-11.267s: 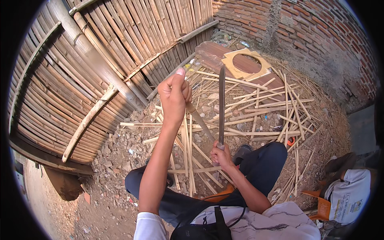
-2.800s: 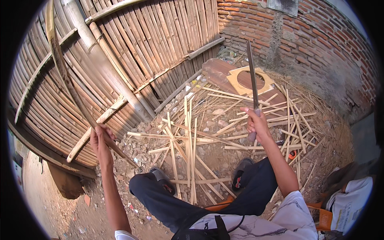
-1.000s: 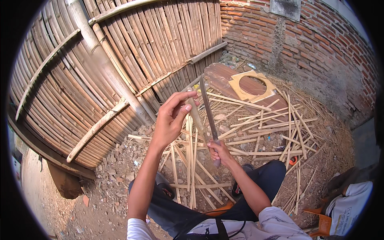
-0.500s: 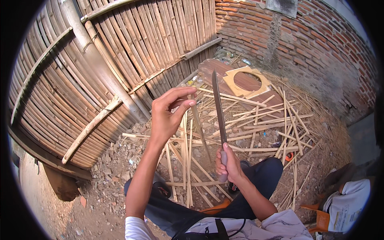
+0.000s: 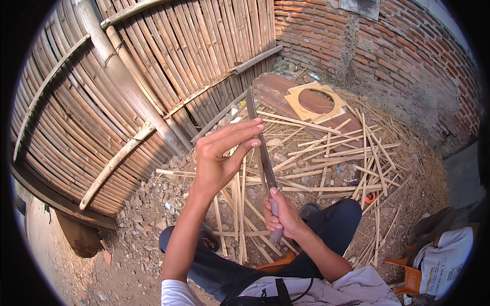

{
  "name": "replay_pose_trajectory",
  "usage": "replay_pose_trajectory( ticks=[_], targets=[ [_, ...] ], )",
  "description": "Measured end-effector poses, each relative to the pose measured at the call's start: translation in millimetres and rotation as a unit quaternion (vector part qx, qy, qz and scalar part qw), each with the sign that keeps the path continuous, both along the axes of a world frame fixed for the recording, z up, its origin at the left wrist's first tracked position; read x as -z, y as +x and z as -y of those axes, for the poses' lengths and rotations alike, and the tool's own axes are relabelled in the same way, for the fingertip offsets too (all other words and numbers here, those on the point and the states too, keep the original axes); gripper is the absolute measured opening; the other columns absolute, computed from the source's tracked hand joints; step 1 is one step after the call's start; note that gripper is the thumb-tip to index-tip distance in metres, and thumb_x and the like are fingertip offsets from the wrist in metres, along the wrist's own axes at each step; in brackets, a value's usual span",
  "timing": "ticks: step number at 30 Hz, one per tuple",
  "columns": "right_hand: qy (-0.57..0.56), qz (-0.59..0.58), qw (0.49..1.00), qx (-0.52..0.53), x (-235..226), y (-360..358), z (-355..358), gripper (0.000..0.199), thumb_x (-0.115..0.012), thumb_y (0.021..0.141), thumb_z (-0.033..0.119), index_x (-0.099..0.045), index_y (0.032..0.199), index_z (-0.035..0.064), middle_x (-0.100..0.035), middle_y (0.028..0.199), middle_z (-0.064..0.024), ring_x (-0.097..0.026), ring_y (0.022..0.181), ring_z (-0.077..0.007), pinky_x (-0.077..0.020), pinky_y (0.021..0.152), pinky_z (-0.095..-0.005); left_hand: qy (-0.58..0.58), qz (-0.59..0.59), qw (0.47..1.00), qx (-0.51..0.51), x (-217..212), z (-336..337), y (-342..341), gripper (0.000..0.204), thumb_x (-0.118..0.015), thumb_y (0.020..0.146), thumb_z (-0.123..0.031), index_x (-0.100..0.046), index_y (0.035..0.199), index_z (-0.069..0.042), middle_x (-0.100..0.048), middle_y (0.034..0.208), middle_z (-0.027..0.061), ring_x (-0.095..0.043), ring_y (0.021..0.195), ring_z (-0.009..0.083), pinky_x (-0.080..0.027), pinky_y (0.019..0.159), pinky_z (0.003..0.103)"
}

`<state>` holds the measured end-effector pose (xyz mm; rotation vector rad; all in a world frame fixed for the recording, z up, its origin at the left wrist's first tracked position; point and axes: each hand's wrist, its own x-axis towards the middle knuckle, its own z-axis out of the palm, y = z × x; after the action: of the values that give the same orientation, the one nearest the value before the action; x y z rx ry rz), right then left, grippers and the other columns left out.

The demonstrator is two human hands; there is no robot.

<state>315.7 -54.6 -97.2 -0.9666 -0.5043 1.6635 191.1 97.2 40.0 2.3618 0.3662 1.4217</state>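
My left hand (image 5: 217, 159) is raised in front of me, thumb and fingers pinched on the upper end of a thin bamboo strip (image 5: 261, 168). The strip hangs down from that grip, mostly behind the blade. In my right hand (image 5: 287, 215) is a long machete (image 5: 266, 162), held by its pale purple handle with the dark blade pointing up and leaning left. The blade crosses the strip and passes right at my left fingertips; whether it touches the strip is hard to tell. Below both hands, several split bamboo strips (image 5: 236, 209) lie loosely on the ground.
A bamboo fence (image 5: 199, 56) stands at the left, a brick wall (image 5: 408, 66) behind. Against the corner lies a brown board (image 5: 270, 92) under a tan panel (image 5: 334, 107) with a round hole. More strips (image 5: 326, 163) are scattered ahead. A white sack (image 5: 449, 255) sits at right.
The machete has swung left from beside the strip to lie across it, and my right hand moved slightly left and down. My left hand shifted a little right, still pinching the strip.
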Motion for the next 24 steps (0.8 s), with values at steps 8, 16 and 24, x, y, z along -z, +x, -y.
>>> replay_pose_trajectory(
  ticks=[8, 16, 24],
  targets=[
    [0.001, 0.044, 0.999, 0.001, -23.6, 5.0, -6.4, 0.048, -0.042, 0.107, 0.053, -0.045, 0.086, 0.0102, -0.037, 0.052, 0.0022, -0.032, 0.038, -0.0083, -0.0323, 0.041, -0.0279, 0.001, -0.005, 1.0, -0.009, 0.5, 7.0, -5.2, 0.029, -0.077, 0.084, 0.001, -0.08, 0.111, -0.009, -0.077, 0.113, 0.0126, -0.076, 0.104, 0.0259, -0.059, 0.091, 0.036],
    [-0.01, 0.023, 1.0, -0.008, -30.6, 8.6, -8.5, 0.047, -0.043, 0.108, 0.052, -0.044, 0.086, 0.0104, -0.036, 0.052, 0.0025, -0.032, 0.038, -0.0082, -0.033, 0.041, -0.0276, 0.005, -0.012, 1.0, -0.002, 0.7, 6.3, -7.7, 0.029, -0.074, 0.083, 0.007, -0.08, 0.108, -0.006, -0.077, 0.113, 0.0135, -0.076, 0.102, 0.0251, -0.058, 0.087, 0.034],
    [-0.04, 0.032, 0.998, -0.019, -22.6, 10.1, -14.0, 0.049, -0.04, 0.107, 0.055, -0.043, 0.086, 0.0113, -0.033, 0.052, 0.0034, -0.028, 0.037, -0.0075, -0.0338, 0.042, -0.0279, 0.011, -0.002, 1.0, 0.004, 2.7, 4.5, -7.7, 0.028, -0.074, 0.083, 0.008, -0.08, 0.108, -0.004, -0.077, 0.113, 0.0139, -0.077, 0.098, 0.0243, -0.058, 0.084, 0.033]
  ],
)
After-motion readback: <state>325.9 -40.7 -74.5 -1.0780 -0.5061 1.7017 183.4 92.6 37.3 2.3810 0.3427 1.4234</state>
